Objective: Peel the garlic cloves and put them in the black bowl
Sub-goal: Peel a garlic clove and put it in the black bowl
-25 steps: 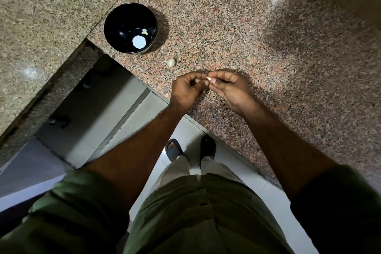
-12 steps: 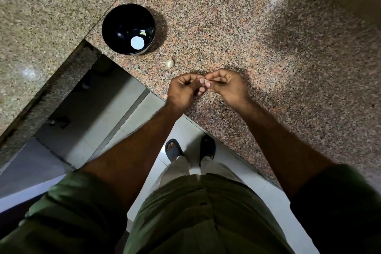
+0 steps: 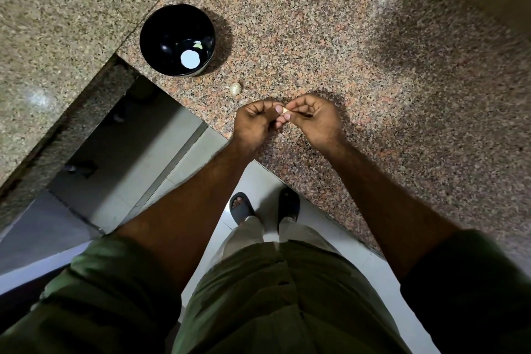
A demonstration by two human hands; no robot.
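I see both hands, left (image 3: 254,123) and right (image 3: 311,118), pinching one clove (image 3: 285,110) between curled fingertips over the counter (image 3: 373,66), near the bowl (image 3: 161,23).

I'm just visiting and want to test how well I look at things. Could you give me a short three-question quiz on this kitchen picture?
1. True or false: the loose clove lies inside the bowl.
2. What do the left hand and right hand pinch between them?
A. a knife
B. a clove
C. a spoon
3. Fill in: the bowl stands on the ______, near its corner.

Key
1. False; it lies on the counter, between the bowl and the hands.
2. B; a small pale held clove shows at the fingertips.
3. Counter.
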